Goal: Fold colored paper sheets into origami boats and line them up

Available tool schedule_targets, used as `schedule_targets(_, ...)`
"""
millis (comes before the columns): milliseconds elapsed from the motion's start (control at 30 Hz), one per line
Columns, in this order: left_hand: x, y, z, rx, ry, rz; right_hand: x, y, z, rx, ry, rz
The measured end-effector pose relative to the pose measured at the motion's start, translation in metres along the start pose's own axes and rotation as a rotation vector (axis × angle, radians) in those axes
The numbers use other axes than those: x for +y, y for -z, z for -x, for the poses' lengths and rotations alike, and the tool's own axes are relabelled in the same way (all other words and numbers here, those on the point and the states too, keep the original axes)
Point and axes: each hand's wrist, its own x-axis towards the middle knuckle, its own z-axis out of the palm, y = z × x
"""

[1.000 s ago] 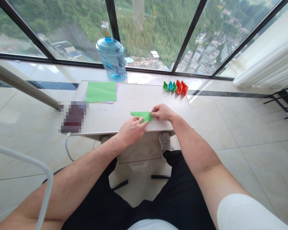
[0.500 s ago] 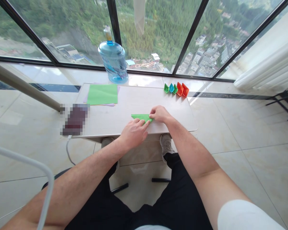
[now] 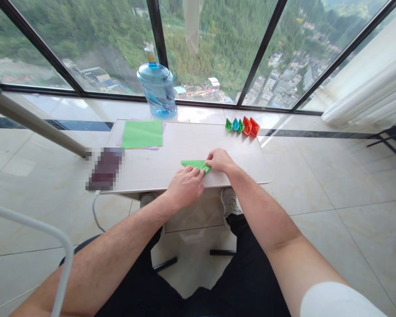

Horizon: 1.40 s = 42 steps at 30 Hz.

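Observation:
A folded piece of green paper (image 3: 194,163), narrow with a pointed left end, lies near the front of the small white table (image 3: 181,138). Across its lower edge rest the fingers of my left hand (image 3: 187,185), stretched out and pressing it down. My right hand (image 3: 220,160) pinches the paper's right end between thumb and forefinger. The paper's lower part is hidden under my left fingers. Several folded paper boats (image 3: 247,125) in green, blue and red stand in a row at the table's far right corner.
A stack of coloured sheets, green on top (image 3: 141,134), lies at the table's back left. Close to the front left corner is a blurred-out dark object (image 3: 105,169) with a cable. Behind the table stands a large blue water bottle (image 3: 157,90) by the window.
The whole view has shifted slightly downward in the picture. Both hands stay at the green paper, with hardly any visible movement.

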Motion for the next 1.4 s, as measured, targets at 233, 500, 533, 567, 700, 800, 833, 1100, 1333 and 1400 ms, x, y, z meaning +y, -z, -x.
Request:
schedule_targets(233,0.0,0.001,0.0,-0.012,0.006,-0.012,-0.001,0.001,0.002,-0.013,-0.002,-0.003)
schedule_targets(500,-0.001,0.002,-0.001,-0.01,0.012,0.011,0.007,-0.009,0.004,0.045,0.019,-0.044)
schedule_targets(533,-0.001,0.002,-0.001,-0.012,0.013,0.013,0.009,-0.01,0.006,0.063,0.03,-0.043)
schedule_targets(567,-0.001,0.002,-0.001,-0.014,0.014,0.013,0.011,-0.011,0.008,0.084,0.039,-0.036)
schedule_targets(700,0.0,0.003,-0.001,-0.026,0.016,0.009,0.02,-0.01,0.019,0.149,0.018,0.025)
schedule_targets(800,0.0,0.004,-0.002,-0.038,0.014,0.005,0.027,-0.007,0.022,0.165,-0.041,0.037)
schedule_targets(833,0.0,0.004,-0.002,-0.039,0.015,0.002,0.03,-0.006,0.022,0.169,-0.054,0.031)
schedule_targets(1100,0.0,0.007,-0.003,-0.048,0.009,-0.016,0.038,-0.003,0.01,0.193,-0.166,-0.045)
schedule_targets(1333,-0.002,0.006,-0.004,-0.047,0.02,0.005,0.032,-0.007,0.015,0.267,-0.177,0.059)
schedule_targets(1400,-0.003,0.005,-0.005,-0.044,0.023,0.016,0.028,-0.012,0.022,0.319,-0.137,0.113)
